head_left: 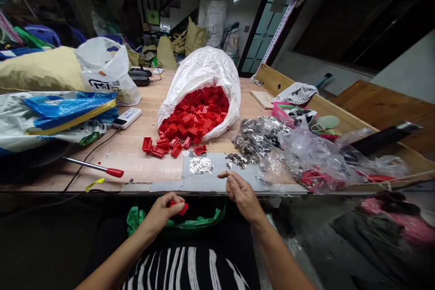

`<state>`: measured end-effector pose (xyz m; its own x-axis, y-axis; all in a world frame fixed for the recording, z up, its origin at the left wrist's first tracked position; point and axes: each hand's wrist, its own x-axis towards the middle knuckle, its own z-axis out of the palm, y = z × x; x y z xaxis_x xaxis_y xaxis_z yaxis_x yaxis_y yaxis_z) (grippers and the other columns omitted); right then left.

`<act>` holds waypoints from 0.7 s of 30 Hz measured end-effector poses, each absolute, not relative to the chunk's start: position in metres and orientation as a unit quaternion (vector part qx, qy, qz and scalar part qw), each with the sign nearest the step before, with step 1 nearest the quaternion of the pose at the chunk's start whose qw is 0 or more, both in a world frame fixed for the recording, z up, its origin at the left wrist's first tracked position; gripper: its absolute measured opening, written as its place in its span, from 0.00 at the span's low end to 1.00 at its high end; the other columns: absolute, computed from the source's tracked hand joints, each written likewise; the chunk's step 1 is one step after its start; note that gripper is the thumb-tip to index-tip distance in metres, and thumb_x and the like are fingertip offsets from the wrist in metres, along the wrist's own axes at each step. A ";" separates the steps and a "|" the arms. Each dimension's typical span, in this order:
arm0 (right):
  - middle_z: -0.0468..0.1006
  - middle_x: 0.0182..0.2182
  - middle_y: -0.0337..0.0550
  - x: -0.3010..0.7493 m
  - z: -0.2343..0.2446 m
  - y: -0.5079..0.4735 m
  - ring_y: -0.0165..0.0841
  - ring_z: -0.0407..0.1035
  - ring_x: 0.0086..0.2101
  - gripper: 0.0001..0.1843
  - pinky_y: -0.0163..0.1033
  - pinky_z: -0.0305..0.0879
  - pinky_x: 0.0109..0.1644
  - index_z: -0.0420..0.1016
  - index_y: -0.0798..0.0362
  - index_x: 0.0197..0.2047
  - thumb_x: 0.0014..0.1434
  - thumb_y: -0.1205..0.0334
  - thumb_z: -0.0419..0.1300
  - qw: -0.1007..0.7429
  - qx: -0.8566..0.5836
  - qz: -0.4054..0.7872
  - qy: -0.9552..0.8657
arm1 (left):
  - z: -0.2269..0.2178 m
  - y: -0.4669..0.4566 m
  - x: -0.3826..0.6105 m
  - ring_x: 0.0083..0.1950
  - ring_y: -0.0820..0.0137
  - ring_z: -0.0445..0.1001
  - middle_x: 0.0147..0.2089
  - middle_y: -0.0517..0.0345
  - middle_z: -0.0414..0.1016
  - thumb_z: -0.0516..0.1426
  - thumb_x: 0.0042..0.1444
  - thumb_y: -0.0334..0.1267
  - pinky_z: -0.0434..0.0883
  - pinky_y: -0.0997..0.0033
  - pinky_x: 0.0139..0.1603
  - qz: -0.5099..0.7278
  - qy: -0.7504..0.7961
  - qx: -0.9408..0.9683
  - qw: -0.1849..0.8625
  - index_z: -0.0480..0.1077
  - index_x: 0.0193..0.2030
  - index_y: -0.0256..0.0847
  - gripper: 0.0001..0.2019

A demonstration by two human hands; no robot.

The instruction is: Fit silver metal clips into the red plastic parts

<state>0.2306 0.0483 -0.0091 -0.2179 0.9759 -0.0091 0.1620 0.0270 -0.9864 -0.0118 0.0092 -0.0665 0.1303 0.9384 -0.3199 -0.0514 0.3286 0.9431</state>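
Note:
My left hand (165,212) pinches a small red plastic housing (183,209) above a green plastic bag (207,222) that lies open below the table edge. Over the front of the table, my right hand (243,195) has its index finger stretched out and the others curled; I see nothing in it. The finger points toward a pile of shiny metal pieces (201,166) on a grey sheet (217,183). Darker metal pieces (237,160) lie just beyond this hand. Behind them, a white sack (208,65) on its side spills many red housings (200,113) onto the wood.
Clear bags of metal parts (261,140) and a pink basket (282,113) crowd the right. At left are stuffed bags (44,70), a white power strip (127,118) and a red-tipped metal lever (113,172). A wooden board (288,77) edges the table's right side.

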 end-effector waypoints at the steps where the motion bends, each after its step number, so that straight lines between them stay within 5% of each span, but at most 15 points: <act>1: 0.54 0.20 0.32 0.243 -0.004 0.047 0.26 0.47 0.20 0.22 0.32 0.45 0.22 0.69 0.53 0.46 0.62 0.43 0.50 0.407 -0.492 0.501 -0.584 | -0.074 0.008 -0.015 0.36 0.66 0.73 0.34 0.55 0.77 0.62 0.46 0.43 0.67 0.68 0.39 0.371 0.552 0.471 0.580 0.66 0.23 0.39 0.11; 6: 0.55 0.22 0.32 0.296 0.019 0.033 0.25 0.49 0.20 0.19 0.31 0.47 0.22 0.67 0.50 0.41 0.58 0.43 0.57 0.431 -0.546 0.465 -0.547 | -0.097 0.005 -0.024 0.35 0.66 0.70 0.30 0.59 0.74 0.56 0.49 0.37 0.65 0.68 0.38 0.263 0.624 0.602 0.422 0.71 0.27 0.43 0.04; 13: 0.61 0.23 0.34 0.308 0.008 0.026 0.27 0.55 0.23 0.15 0.32 0.52 0.25 0.69 0.51 0.38 0.61 0.48 0.55 0.391 -0.571 0.394 -0.605 | -0.097 0.005 -0.023 0.48 0.58 0.73 0.43 0.52 0.77 0.58 0.50 0.37 0.64 0.60 0.51 0.212 0.614 0.640 0.411 0.75 0.46 0.47 0.15; 21: 0.74 0.33 0.40 0.239 -0.012 0.062 0.32 0.67 0.35 0.10 0.36 0.61 0.40 0.72 0.51 0.37 0.63 0.57 0.52 0.278 -0.548 0.278 -0.738 | -0.089 0.003 -0.022 0.47 0.59 0.75 0.45 0.53 0.80 0.59 0.50 0.39 0.68 0.62 0.50 0.278 0.555 0.612 0.491 0.77 0.43 0.45 0.13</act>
